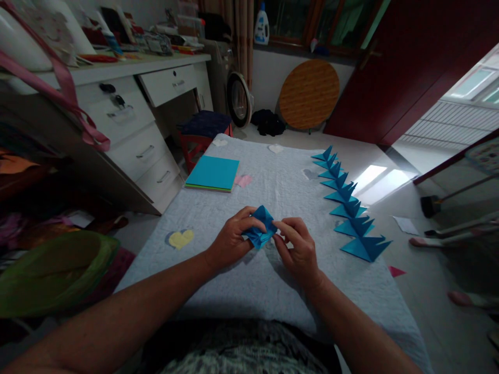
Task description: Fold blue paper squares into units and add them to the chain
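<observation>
A small folded blue paper piece (261, 228) is held between both hands above a pale grey quilted cloth (273, 176) that covers the surface in front of me. My left hand (233, 238) pinches its left side with curled fingers. My right hand (297, 249) pinches its right edge with thumb and fingertips. A row of several folded blue paper triangles (346, 208) lies along the right side of the cloth. A stack of square paper sheets with a blue top sheet (213, 174) lies at the far left of the cloth.
A white desk with drawers (144, 119) stands at the left. A round wooden board (309, 93) leans on the far wall beside a dark red door (409, 67). A green bag (50, 270) sits at the lower left. A red stool (198, 140) stands beyond the cloth.
</observation>
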